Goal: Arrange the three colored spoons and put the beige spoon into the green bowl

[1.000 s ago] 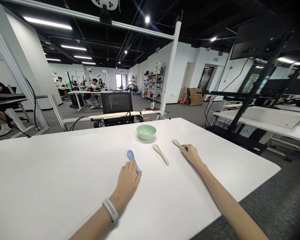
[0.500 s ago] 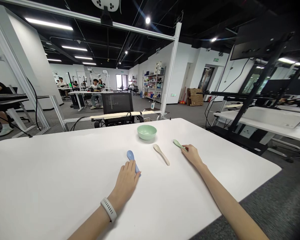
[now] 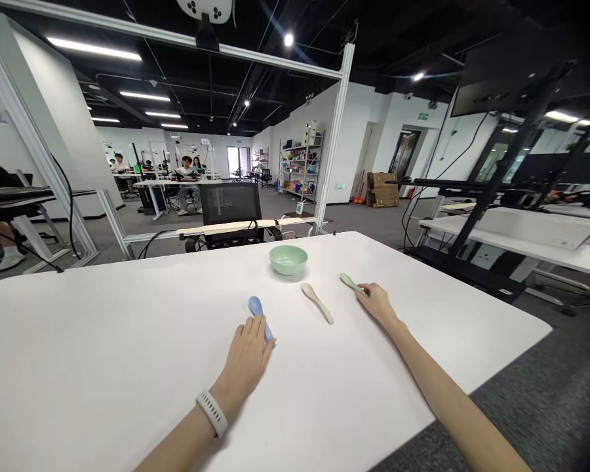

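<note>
A blue spoon (image 3: 256, 307) lies on the table with its bowl pointing away from me. The fingers and thumb of my left hand (image 3: 246, 351) close around its handle. To the right, my right hand (image 3: 376, 303) pinches the handle end of a light green spoon (image 3: 348, 281), whose bowl points toward the far left. Between the two hands rests a beige spoon (image 3: 318, 304), touched by neither. Behind it stands an upright light green bowl (image 3: 288, 260). My fingers partly cover the handles of the blue and green spoons.
All this is on a white table (image 3: 128, 341) with rounded corners. A metal frame (image 3: 335, 144) rises past its far edge, with a black office chair (image 3: 231, 203) behind. At right is another desk (image 3: 526, 239) with a dark stand. Several people sit at distant desks.
Both hands keep their places on the spoons. Only a very slight shift of the camera view shows.
</note>
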`<state>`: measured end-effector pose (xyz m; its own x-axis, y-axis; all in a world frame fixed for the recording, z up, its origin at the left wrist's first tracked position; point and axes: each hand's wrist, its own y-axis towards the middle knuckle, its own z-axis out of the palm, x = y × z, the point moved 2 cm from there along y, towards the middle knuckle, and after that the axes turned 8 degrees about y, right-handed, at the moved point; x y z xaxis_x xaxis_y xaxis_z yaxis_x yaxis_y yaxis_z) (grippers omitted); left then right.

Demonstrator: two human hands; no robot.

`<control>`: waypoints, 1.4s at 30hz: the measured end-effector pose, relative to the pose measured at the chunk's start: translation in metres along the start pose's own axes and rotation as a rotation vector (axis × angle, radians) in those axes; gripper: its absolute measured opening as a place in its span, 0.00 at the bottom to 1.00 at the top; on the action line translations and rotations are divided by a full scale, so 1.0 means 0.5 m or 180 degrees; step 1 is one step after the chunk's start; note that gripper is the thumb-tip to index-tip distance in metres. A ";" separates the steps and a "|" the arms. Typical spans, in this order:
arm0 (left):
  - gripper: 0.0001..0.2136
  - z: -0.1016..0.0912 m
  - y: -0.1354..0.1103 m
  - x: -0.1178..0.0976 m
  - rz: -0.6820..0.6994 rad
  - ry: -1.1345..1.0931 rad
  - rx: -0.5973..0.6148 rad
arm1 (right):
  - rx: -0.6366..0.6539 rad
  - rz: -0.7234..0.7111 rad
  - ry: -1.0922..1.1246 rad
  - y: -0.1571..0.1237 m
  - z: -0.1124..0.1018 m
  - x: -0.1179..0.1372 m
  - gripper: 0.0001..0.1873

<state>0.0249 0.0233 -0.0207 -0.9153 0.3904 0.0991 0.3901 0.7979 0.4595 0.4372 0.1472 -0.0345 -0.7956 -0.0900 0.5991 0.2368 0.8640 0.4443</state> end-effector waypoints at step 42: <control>0.25 0.015 -0.002 0.001 -0.0006 0.0064 -0.0125 | -0.0052 0.0086 0.0099 -0.002 0.002 0.004 0.22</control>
<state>0.0250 0.0262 -0.0279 -0.9180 0.3793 0.1158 0.3845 0.7798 0.4940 0.4348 0.1463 -0.0343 -0.7712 -0.0822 0.6313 0.2672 0.8582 0.4382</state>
